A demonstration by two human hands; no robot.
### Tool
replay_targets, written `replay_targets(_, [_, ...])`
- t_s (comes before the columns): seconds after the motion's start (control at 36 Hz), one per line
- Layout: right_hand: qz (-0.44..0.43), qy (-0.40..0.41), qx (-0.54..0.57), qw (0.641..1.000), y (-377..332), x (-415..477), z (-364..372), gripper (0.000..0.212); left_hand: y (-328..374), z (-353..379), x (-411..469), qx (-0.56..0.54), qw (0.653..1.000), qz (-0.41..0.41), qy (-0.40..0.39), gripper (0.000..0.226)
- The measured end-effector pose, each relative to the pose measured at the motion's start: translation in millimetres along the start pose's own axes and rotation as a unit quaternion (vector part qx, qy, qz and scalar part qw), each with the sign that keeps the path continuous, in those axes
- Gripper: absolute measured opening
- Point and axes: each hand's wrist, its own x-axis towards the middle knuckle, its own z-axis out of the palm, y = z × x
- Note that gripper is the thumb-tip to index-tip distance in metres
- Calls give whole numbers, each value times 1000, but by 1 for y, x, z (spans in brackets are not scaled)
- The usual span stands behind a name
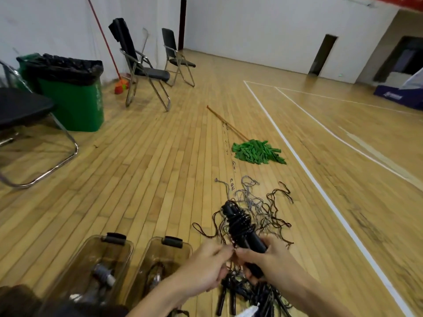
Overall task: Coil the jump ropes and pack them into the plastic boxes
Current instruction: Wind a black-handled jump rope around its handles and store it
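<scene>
Right hand: fingers curled round the lower end of the handles, a black pair held together, tilted up and away from the person

Cord: wound in several turns round the middle of the handles

Left hand: thumb and fingers pinch the cord just beside the right thumb

Loose cords: grey and dark strands spread tangled on the floor beyond the handles

Pile: more black handles and cords on the floor under the hands

Near box: clear plastic, open, just left of the left hand; holds a dark coil

Far box: beside the near box; holds a grey-handled rope

Mop: green head, lying on the floor well beyond the cords

Bin: green, black liner, near the wall beside folding chairs
</scene>
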Motion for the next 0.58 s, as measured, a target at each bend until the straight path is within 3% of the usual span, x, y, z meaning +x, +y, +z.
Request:
replay_targets(0.17, [51,8,-21,998,25,40,7,21,-14,-8,20,211,977,18,21,20])
replay_targets(0.28, [65,-7,-49,997,36,56,8,20,-15,-12,28,342,938,29,45,16])
replay_targets(0.42, [76,-6,-100,992,47,68,10,17,-18,-8,36,512,857,41,41,17])
replay_targets(0.58, [104,-8,-137,985,60,75,5,14,-26,-1,49,581,812,56,26,11])
